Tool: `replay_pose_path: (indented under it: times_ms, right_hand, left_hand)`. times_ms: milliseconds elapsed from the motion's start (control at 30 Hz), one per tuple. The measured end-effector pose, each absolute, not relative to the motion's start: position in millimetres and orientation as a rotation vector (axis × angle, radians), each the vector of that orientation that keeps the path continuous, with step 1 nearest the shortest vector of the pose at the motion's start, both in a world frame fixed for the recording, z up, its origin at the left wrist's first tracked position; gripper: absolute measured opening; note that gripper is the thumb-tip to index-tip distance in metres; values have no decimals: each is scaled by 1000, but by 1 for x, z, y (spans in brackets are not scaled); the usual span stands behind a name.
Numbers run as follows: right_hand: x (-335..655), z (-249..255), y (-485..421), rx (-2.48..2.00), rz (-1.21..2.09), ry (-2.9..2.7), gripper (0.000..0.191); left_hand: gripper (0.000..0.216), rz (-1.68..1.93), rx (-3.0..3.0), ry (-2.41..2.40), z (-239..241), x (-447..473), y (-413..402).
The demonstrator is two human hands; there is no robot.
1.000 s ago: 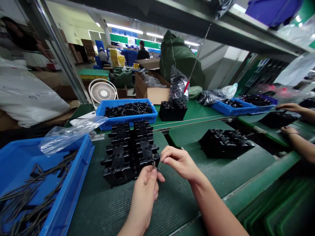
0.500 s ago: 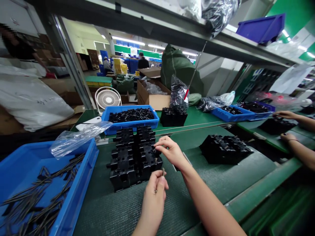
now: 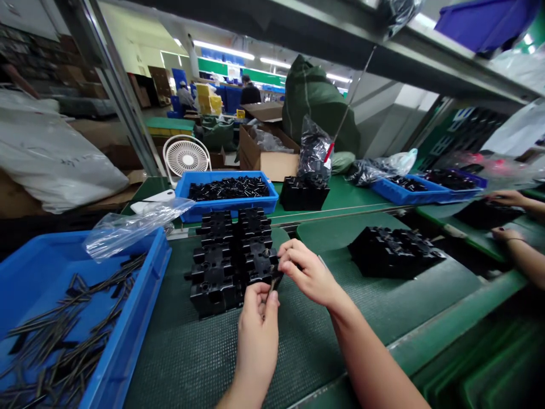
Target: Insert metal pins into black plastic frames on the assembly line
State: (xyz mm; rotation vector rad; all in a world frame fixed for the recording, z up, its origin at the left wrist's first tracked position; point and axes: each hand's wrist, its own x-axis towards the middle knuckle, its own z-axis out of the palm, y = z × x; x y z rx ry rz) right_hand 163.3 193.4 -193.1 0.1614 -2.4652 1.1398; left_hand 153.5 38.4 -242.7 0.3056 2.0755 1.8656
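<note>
A group of black moulded plastic blocks (image 3: 213, 271) stands on the green textured mat, with notched tops and small fittings. My left hand (image 3: 259, 335) is at the near right corner of the group, its thumb and fingers pinching a thin metal piece (image 3: 271, 287) that points upward. My right hand (image 3: 310, 277) is closed beside the right edge of the blocks, thumb and index finger together. Whatever lies between those fingertips is too small or hidden to make out. Both hands' fingertips are close to each other.
On the left, a blue bin (image 3: 149, 295) holds thin dark metal rods, with a clear plastic bag (image 3: 136, 227) over its rim. Behind are a blue tray (image 3: 272, 199) of small black parts and a white fan (image 3: 187, 158). Another black block (image 3: 394, 253) and a co-worker's hands (image 3: 506, 234) are rightward.
My right hand has shifted right and nearer along the block's edge. My left hand with the metal piece has moved up to the block's near corner. The camera view has shifted slightly.
</note>
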Motion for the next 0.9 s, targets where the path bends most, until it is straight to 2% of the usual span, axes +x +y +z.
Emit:
replay_pose_path:
  times_ms: [200, 400, 600, 900]
  right_hand:
    - [165, -193, 186, 243, 1071, -2585, 13]
    - [166, -194, 190, 264, 1156, -2497, 9]
    - [166, -195, 186, 327, 1174, -2426, 6]
    - [166, -195, 185, 276, 1150, -2347, 11]
  left_hand:
    - [26, 1838, 317, 2145, -239, 151, 37]
    - [29, 1821, 344, 2248, -240, 152, 35]
    - [34, 2064, 166, 1924, -239, 154, 36]
    - [28, 2232, -126, 1371, -226, 145, 35]
